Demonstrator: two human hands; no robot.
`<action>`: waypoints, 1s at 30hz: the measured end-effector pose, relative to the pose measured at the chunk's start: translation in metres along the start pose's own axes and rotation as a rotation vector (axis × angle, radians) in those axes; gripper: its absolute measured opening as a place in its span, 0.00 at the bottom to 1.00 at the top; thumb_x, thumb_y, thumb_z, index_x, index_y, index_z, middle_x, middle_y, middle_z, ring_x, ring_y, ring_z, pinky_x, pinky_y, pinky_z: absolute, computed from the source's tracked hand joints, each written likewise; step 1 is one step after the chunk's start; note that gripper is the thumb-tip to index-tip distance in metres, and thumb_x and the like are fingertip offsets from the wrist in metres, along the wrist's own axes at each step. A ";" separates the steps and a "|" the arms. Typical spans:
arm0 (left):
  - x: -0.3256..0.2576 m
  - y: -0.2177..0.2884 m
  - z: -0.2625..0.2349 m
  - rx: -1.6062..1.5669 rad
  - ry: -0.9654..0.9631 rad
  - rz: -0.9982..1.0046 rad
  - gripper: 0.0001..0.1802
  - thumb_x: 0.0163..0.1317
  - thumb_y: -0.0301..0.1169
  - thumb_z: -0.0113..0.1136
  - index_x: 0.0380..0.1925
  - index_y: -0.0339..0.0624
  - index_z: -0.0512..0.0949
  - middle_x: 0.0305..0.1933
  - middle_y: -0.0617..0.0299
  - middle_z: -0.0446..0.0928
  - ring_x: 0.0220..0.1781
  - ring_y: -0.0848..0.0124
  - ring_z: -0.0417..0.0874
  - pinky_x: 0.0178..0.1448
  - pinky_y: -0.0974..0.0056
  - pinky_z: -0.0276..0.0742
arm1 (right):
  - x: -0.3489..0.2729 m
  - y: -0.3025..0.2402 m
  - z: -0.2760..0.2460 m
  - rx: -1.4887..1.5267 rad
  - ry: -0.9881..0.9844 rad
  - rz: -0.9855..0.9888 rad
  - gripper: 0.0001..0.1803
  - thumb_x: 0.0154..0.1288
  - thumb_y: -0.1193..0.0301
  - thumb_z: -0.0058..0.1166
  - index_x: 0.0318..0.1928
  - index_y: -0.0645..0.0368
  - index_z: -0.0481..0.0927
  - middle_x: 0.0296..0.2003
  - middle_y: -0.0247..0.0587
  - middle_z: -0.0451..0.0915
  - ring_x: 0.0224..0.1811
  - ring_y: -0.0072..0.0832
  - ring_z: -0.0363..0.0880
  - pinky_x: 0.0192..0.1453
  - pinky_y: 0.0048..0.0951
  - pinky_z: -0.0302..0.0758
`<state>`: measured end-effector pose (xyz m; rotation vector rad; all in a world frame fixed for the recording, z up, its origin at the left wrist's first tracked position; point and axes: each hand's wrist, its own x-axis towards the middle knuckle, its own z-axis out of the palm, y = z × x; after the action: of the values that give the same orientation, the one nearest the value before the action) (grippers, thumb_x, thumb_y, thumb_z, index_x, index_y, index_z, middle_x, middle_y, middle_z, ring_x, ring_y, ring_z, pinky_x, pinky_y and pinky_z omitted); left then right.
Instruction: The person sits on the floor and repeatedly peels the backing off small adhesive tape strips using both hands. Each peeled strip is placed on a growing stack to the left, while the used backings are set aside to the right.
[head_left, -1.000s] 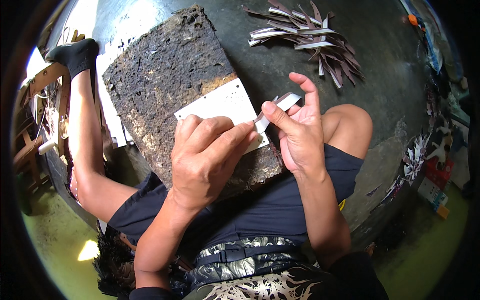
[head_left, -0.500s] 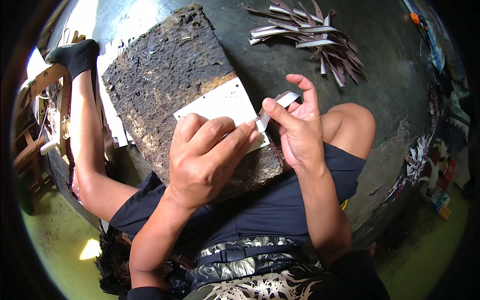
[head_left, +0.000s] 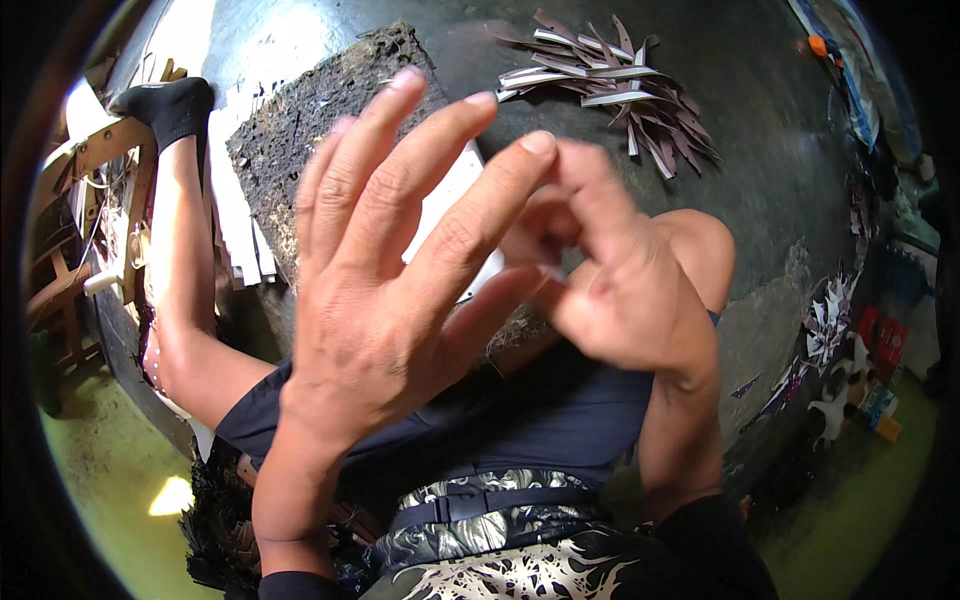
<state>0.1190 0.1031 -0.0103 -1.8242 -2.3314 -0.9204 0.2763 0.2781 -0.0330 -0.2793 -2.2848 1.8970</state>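
Note:
Both hands are raised close to the camera and fill the middle of the view. My left hand (head_left: pixel 400 260) has its fingers spread and straight, and its thumb reaches toward my right hand (head_left: pixel 620 290). My right hand is blurred, with its fingers curled inward against the left thumb. I cannot make out anything held between them. Behind the hands lies a rough dark slab (head_left: pixel 300 130) on my lap. A white sheet (head_left: pixel 455 190) on the slab shows only between my fingers.
A pile of cut white and brown strips (head_left: pixel 620 90) lies on the dark floor at the far side. More white strips (head_left: pixel 235 220) lie left of the slab, beside my leg in a black sock (head_left: pixel 170 100). A wooden frame (head_left: pixel 100 150) stands at left; coloured packets (head_left: pixel 880 340) at right.
Both hands have lifted off the slab toward the camera. My left hand has opened its fingers. The white strip that my right hand pinched is no longer visible.

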 end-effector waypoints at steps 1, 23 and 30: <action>0.000 0.001 -0.013 0.025 -0.067 -0.004 0.43 0.60 0.36 0.86 0.77 0.47 0.82 0.63 0.55 0.89 0.62 0.55 0.88 0.73 0.48 0.79 | 0.000 -0.012 -0.002 -0.023 -0.072 -0.007 0.40 0.69 0.83 0.74 0.77 0.56 0.70 0.49 0.41 0.88 0.44 0.26 0.91 0.51 0.31 0.87; -0.031 -0.007 0.053 -0.135 0.022 -0.245 0.18 0.62 0.30 0.83 0.53 0.52 0.93 0.46 0.64 0.85 0.47 0.59 0.84 0.53 0.54 0.77 | 0.013 0.057 0.004 0.491 0.114 0.361 0.07 0.80 0.75 0.71 0.52 0.65 0.92 0.42 0.27 0.91 0.44 0.14 0.86 0.54 0.19 0.83; -0.032 -0.006 0.050 -0.040 0.022 -0.163 0.19 0.59 0.30 0.85 0.52 0.49 0.95 0.44 0.63 0.84 0.42 0.62 0.82 0.47 0.57 0.80 | 0.011 0.053 0.008 0.575 0.180 0.413 0.09 0.82 0.72 0.70 0.53 0.67 0.91 0.41 0.29 0.90 0.42 0.12 0.84 0.50 0.18 0.81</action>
<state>0.1395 0.0979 -0.0656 -1.6478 -2.4955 -1.0066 0.2662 0.2829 -0.0868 -0.8425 -1.5606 2.4966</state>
